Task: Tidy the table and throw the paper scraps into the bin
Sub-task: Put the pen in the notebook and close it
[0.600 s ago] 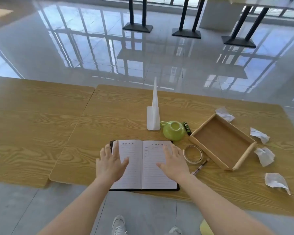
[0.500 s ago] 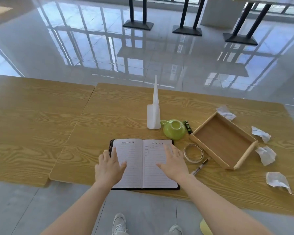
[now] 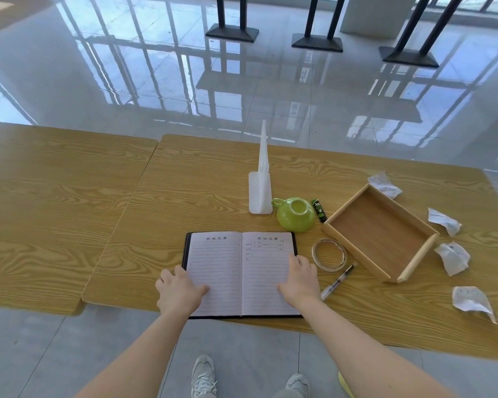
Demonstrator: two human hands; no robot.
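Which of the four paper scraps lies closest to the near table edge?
The crumpled scrap at the lower right, nearest the front edge. The other three lie farther back: one by the wooden tray's right end, one beyond it, one behind the tray.

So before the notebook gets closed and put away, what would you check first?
1. Both hands on the notebook: ok; left hand at its left edge, right hand on the right page.
2. Pages free of objects: ok.
3. Tape roll and pen out of the cover's way: ok, both lie just right of the book.
4. Green cup apart from the book: ok, behind it.
5. Wooden tray ready for small items: ok, nothing in it.
6. Paper scraps collected: not ok, four remain by the tray.
7. Bin within reach: cannot tell, none in view.
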